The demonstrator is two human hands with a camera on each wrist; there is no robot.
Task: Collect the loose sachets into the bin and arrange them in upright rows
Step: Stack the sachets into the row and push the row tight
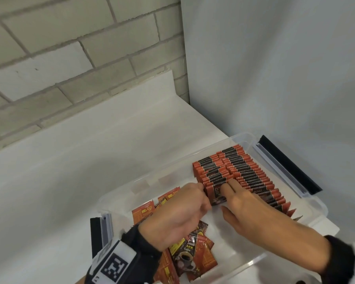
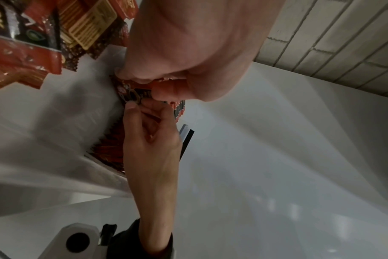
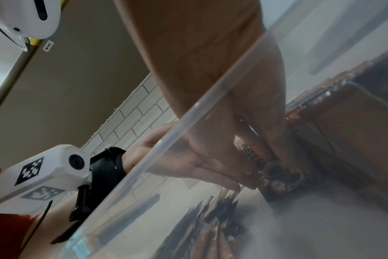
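Note:
A clear plastic bin stands on a white counter. Two upright rows of red-and-black coffee sachets fill its right side. Loose sachets lie flat in its near-left part, also seen as loose sachets in the left wrist view. My left hand pinches the left edge of the front sachet of the shorter row between thumb and fingers. My right hand lays straight fingers on that sachet's face, thumb spread aside. Through the bin wall the front sachet shows between both hands.
Black-and-grey latches sit on the bin's far right end and near left end. A brick wall runs behind the counter and a plain white panel rises to the right of the bin.

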